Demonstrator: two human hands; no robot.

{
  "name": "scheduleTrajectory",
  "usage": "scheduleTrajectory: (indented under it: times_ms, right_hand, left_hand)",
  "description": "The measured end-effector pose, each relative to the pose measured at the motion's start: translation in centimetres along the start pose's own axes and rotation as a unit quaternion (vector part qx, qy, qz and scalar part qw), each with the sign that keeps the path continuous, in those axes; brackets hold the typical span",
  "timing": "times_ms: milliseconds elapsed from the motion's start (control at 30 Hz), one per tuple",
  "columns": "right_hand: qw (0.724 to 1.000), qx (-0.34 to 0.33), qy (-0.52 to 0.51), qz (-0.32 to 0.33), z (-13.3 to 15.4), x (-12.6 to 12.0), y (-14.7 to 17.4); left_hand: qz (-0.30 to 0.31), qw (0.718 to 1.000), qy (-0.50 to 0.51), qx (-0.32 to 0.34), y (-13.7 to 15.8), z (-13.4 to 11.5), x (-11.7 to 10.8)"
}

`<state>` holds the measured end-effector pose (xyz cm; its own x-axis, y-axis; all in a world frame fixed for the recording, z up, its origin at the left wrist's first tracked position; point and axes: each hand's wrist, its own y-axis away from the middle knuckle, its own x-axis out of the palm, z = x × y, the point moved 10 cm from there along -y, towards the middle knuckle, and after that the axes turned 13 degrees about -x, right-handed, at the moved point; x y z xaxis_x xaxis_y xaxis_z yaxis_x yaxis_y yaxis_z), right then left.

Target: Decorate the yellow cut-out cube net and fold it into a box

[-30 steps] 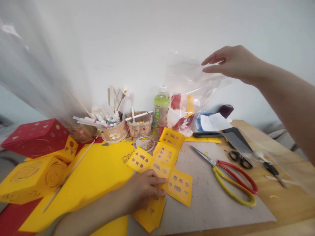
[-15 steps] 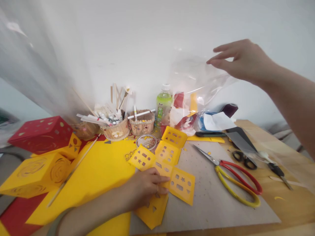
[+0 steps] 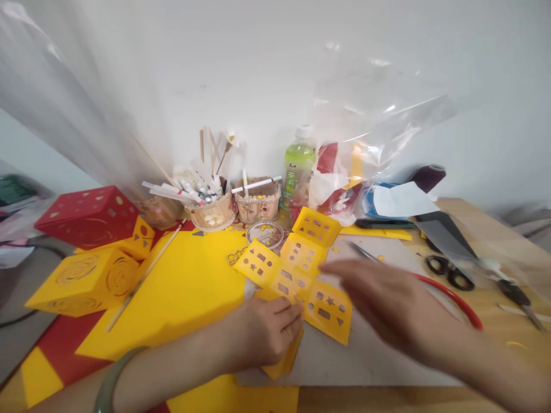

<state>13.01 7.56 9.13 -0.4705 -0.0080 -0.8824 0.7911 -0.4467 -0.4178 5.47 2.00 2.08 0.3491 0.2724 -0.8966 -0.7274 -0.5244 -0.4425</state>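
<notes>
A flat, cross-shaped yellow paper box net (image 3: 329, 312), cut with stars, circles, triangles and rectangles, lies on a grey board (image 3: 365, 364). My left hand (image 3: 273, 332) has its fingers curled on the net's near flap, which it partly hides; a ring shows on one finger. Just right of the net, my right hand (image 3: 387, 304) is blurred, its fingers stretched out towards the net and nothing visible in them. Beneath that hand are large scissors with a red handle (image 3: 458, 304); their yellow handle is hidden.
At left stand a red box (image 3: 92, 215) and a yellow box (image 3: 81, 281) near a large yellow sheet (image 3: 189, 281). Baskets (image 3: 210, 215) of pens, a green bottle (image 3: 299, 166) and a clear plastic bag (image 3: 357, 120) line the wall. Black scissors (image 3: 458, 278) lie right.
My right hand has come down from beside the plastic bag to the net, now covering part of the large scissors. My left hand stays on the near flap, its fingers more curled.
</notes>
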Motion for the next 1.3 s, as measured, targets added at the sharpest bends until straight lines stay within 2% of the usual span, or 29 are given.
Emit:
scheduleTrajectory:
  times_ms: [67, 100, 167, 267, 467, 633, 733, 800, 833, 900, 967, 1033, 1067, 1167, 1200, 1233, 1300]
  right_hand:
    - [0.995, -0.032, -0.066, 0.065, 1.7, 4.0, 2.0]
    - [0.993, -0.030, -0.073, 0.083, 2.0, 5.2, 2.9]
    - [0.990, -0.025, -0.071, 0.120, 2.2, 6.8, 4.5]
    - [0.984, -0.022, -0.063, 0.167, 1.8, 7.6, 6.3]
    - [0.985, -0.035, -0.050, 0.161, 1.1, 6.8, 8.1]
    - [0.992, -0.050, 0.003, 0.120, 0.8, 5.6, 9.1]
    - [0.996, 0.010, 0.001, 0.085, -0.4, 4.7, 9.3]
    - [0.996, 0.085, 0.006, 0.033, -1.8, 3.6, 9.1]
    - [0.992, 0.128, 0.012, 0.006, -2.6, 3.1, 8.9]
    - [0.975, 0.221, 0.017, -0.020, -4.5, 2.7, 8.7]
    - [0.954, 0.299, -0.028, -0.017, -6.1, 3.4, 8.4]
    - [0.920, 0.369, -0.127, -0.034, -7.4, 4.5, 8.2]
    - [0.894, 0.401, -0.188, -0.060, -8.0, 4.9, 8.1]
    - [0.792, 0.473, -0.349, -0.164, -9.1, 5.9, 8.1]
    - [0.767, 0.483, -0.379, -0.185, -9.3, 6.1, 7.9]
    - [0.752, 0.488, -0.398, -0.195, -9.6, 6.3, 7.7]
    - [0.750, 0.487, -0.406, -0.188, -10.1, 6.8, 7.0]
  left_hand:
    - [0.009, 1.000, 0.009, -0.014, -0.1, 0.2, 0.3]
    - [0.010, 1.000, 0.016, -0.020, -0.2, 0.3, 0.3]
    - [0.007, 0.999, 0.034, -0.029, -0.2, 0.7, 0.3]
    - [0.014, 0.998, 0.058, -0.033, -0.2, 1.1, 0.5]
    - [0.027, 0.995, 0.087, -0.037, -0.3, 1.5, 0.7]
    - [0.078, 0.994, 0.072, -0.014, -0.3, 1.4, 0.7]
    - [0.078, 0.992, 0.079, -0.055, -0.8, 3.2, 0.1]
    - [0.064, 0.988, 0.063, -0.123, -1.8, 5.4, -0.4]
    - [0.068, 0.980, 0.049, -0.179, -2.3, 7.0, -0.4]
    - [0.088, 0.950, 0.012, -0.298, -2.9, 10.0, -0.1]
    - [0.109, 0.926, -0.006, -0.361, -3.5, 11.5, 0.4]
    - [0.135, 0.911, 0.011, -0.389, -3.8, 12.2, 1.3]
    - [0.143, 0.906, 0.026, -0.397, -3.9, 12.4, 1.7]
    - [0.145, 0.898, 0.052, -0.412, -3.9, 13.0, 2.6]
    - [0.145, 0.896, 0.060, -0.416, -3.8, 13.3, 2.8]
    - [0.144, 0.893, 0.071, -0.420, -3.8, 13.6, 3.1]
    - [0.139, 0.888, 0.098, -0.428, -3.7, 14.1, 3.5]
